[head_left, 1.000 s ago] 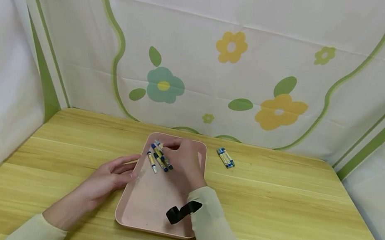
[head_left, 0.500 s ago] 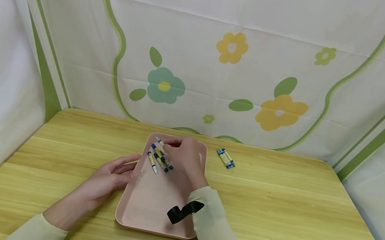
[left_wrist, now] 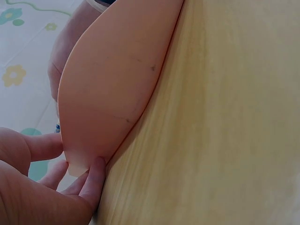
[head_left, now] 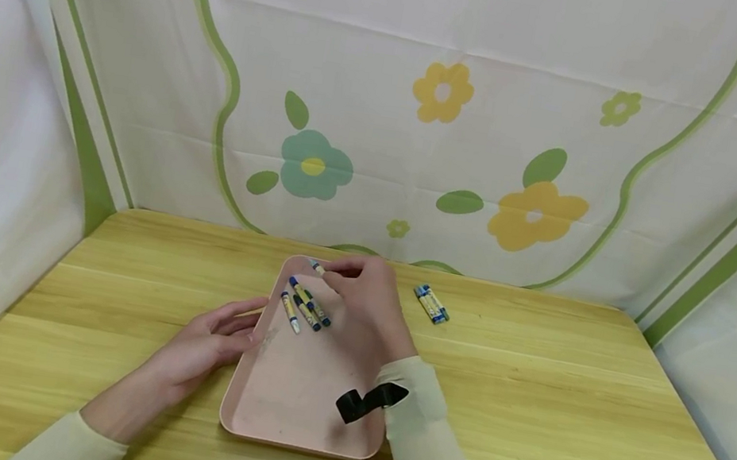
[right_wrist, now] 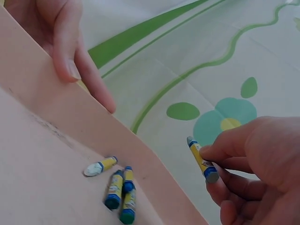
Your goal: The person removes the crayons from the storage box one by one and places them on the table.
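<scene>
Progress, judged: crayons being gathered on tray, partly done.

Near: pink tray (head_left: 283,401), one, on wooden table (head_left: 562,422). Left hand (head_left: 214,338) rests at tray's left rim, fingers loosely extended, touching edge, grasping nothing.

Mid: loose crayons (head_left: 306,305) lying in tray's far part; three, perhaps four, hard to separate.

Farther: right hand (head_left: 365,294) pinches one crayon (right_wrist: 202,160) between thumb and fingertips, lifted over tray's far end.

Farthest: crayons on table (head_left: 432,303), two, right of tray, untouched.
</scene>
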Demonstrator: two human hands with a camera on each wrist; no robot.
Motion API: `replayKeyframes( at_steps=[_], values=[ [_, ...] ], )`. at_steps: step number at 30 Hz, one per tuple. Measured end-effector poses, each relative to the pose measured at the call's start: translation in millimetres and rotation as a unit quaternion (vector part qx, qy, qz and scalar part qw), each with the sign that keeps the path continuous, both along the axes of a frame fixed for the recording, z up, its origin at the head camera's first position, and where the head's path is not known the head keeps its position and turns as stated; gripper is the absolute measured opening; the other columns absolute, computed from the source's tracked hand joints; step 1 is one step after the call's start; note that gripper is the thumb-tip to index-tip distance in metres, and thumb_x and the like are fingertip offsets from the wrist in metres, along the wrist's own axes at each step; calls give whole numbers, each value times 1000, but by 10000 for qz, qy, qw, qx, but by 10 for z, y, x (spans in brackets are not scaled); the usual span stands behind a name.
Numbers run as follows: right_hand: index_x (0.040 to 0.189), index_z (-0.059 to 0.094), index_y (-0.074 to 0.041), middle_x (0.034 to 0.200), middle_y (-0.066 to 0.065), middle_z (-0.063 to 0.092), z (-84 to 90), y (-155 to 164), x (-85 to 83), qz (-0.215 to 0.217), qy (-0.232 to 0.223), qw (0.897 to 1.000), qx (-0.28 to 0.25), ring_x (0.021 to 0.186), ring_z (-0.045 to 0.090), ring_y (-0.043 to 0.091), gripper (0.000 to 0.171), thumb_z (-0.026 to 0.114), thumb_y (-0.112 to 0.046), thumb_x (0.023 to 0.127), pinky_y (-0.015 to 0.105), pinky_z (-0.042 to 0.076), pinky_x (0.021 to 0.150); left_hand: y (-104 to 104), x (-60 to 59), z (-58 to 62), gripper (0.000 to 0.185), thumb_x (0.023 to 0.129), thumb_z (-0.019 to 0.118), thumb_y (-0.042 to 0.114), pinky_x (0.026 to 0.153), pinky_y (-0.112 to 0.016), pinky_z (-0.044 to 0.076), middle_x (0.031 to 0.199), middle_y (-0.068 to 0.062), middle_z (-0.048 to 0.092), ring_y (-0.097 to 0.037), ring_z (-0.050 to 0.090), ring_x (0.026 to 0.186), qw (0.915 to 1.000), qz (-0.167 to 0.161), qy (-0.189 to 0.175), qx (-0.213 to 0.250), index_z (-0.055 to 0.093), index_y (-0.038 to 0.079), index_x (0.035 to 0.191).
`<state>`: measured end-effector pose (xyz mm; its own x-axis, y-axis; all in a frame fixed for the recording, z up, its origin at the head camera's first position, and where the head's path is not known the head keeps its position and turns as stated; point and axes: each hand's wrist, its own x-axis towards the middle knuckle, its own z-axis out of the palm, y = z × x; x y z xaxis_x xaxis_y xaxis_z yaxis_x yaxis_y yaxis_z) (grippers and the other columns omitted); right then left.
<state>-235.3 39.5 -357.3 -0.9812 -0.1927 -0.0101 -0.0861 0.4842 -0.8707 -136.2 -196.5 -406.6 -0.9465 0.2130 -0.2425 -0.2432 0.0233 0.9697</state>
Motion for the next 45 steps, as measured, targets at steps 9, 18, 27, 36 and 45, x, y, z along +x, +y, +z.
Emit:
replayKeyframes(
  at_steps=[9, 18, 27, 36, 45],
  values=[
    [109, 85, -18, 111, 1, 80, 17, 198, -97, -79, 50, 10000, 5, 96, 72, 18, 13, 79, -22, 97, 31, 60, 77, -13, -3, 21, 65, 106, 61, 10, 100, -20, 53, 170, -23, 36, -30, 46, 150, 10000, 88, -36, -18, 34, 8, 166],
    [109, 85, -16, 112, 5, 80, 4, 448, -165, -332, 259, 9991, 32, 96, 73, 20, 15, 79, -21, 97, 31, 60, 78, -16, 2, 26, 65, 106, 61, 11, 100, -21, 54, 170, -23, 37, -28, 51, 146, 9999, 124, -57, -46, 34, 9, 165],
    [112, 84, -14, 115, 8, 80, -37, 639, -216, -509, 274, 9983, -107, 102, 73, 24, 17, 76, -21, 99, 38, 62, 86, -12, 5, 31, 65, 106, 60, 10, 101, -20, 53, 170, -23, 36, -29, 47, 149, 10000, 79, -28, 7, 34, 8, 165],
    [111, 84, -13, 111, 9, 81, -91, 848, -296, -721, 342, 9968, -93, 98, 72, 23, 18, 77, -22, 97, 31, 55, 79, -14, 1, 26, 64, 107, 60, 11, 100, -21, 54, 170, -23, 36, -30, 48, 149, 9999, 142, -74, -53, 34, 10, 166],
    [114, 83, -9, 117, 14, 79, -155, 1103, -352, -1044, 322, 9936, -295, 106, 72, 25, 21, 76, -21, 98, 28, 56, 82, -11, 0, 29, 64, 107, 60, 12, 100, -19, 53, 170, -22, 36, -32, 44, 152, 9999, 118, -54, -42, 35, 10, 165]
  ],
)
